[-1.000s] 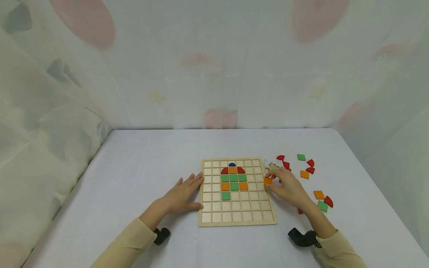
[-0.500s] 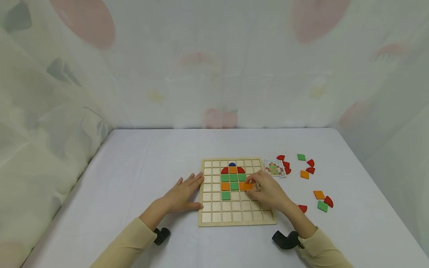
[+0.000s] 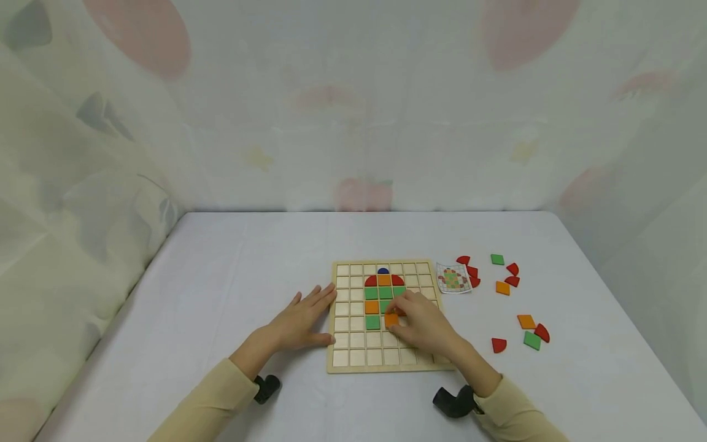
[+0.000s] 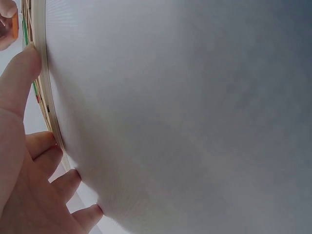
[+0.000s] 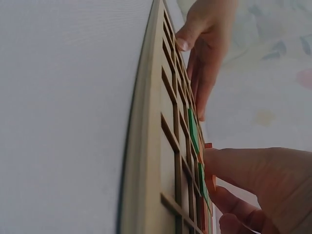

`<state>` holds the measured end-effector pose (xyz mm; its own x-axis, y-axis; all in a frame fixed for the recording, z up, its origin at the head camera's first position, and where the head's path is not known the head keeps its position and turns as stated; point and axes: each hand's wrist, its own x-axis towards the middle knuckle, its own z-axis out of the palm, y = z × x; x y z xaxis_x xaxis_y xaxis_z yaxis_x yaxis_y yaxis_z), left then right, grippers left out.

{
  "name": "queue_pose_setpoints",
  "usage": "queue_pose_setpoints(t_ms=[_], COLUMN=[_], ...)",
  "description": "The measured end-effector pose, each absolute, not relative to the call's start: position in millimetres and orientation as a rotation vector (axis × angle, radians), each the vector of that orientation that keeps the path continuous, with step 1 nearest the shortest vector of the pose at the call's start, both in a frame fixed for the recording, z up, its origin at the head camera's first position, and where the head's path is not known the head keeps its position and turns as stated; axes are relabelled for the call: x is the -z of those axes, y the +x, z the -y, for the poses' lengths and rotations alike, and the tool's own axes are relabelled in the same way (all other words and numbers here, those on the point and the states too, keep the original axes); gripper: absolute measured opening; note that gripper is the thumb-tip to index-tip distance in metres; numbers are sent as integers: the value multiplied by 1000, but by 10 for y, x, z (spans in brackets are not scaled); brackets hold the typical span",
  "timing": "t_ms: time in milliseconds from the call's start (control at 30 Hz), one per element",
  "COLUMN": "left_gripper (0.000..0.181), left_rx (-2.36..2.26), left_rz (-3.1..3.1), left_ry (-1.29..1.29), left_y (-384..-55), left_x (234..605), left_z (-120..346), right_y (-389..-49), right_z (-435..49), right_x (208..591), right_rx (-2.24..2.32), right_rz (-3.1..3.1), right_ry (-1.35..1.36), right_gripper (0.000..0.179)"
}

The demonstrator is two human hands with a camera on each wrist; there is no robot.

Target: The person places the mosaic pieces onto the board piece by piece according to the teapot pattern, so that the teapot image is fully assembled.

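A wooden grid board (image 3: 386, 370) lies on the white table, with coloured tiles set in its middle columns. Between thumb and index finger my right hand (image 3: 425, 325) pinches an orange square tile (image 3: 391, 320) over the board, just right of a green square (image 3: 372, 322). The right wrist view shows this orange tile (image 5: 210, 181) held above the grid, partly covered by the thumb. My left hand (image 3: 301, 322) lies with spread, straight fingers, its tips and thumb touching the board's left edge. Some placed tiles are hidden under my right hand.
A printed pattern card (image 3: 454, 279) lies right of the board. Around it and farther right are loose red quarter-circle tiles (image 3: 499, 345), orange squares (image 3: 526, 322) and green squares (image 3: 497, 259). A fabric backdrop (image 3: 353, 123) stands behind the table.
My right hand has carried the orange square from beside the card leftward and nearer over the board. The card is uncovered now. My left hand has stayed in place.
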<state>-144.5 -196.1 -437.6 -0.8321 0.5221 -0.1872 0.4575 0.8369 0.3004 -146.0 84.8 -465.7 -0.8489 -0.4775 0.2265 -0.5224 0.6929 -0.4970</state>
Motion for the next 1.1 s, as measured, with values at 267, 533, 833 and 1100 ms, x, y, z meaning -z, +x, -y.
queue_pose_setpoints(t_ms=[267, 533, 833, 1100], left_gripper=[89, 89, 89, 89], left_rx=[-359, -343, -354, -350], left_rz=[-2754, -2757, -2749, -2749], left_ry=[747, 746, 735, 729], left_y=[-1444, -1456, -1456, -1453], left_x=[4378, 4398, 4375, 4380], left_z=[1959, 1962, 1949, 1952], right_y=[-1455, -1463, -1469, -1459], right_z=[-786, -765, -770, -774], right_x=[4689, 4684, 4687, 4683], right_rx=[-765, -753, -727, -729], right_rz=[2792, 2810, 2797, 2782], right_ry=[880, 870, 884, 895], right_gripper=[22, 22, 23, 22])
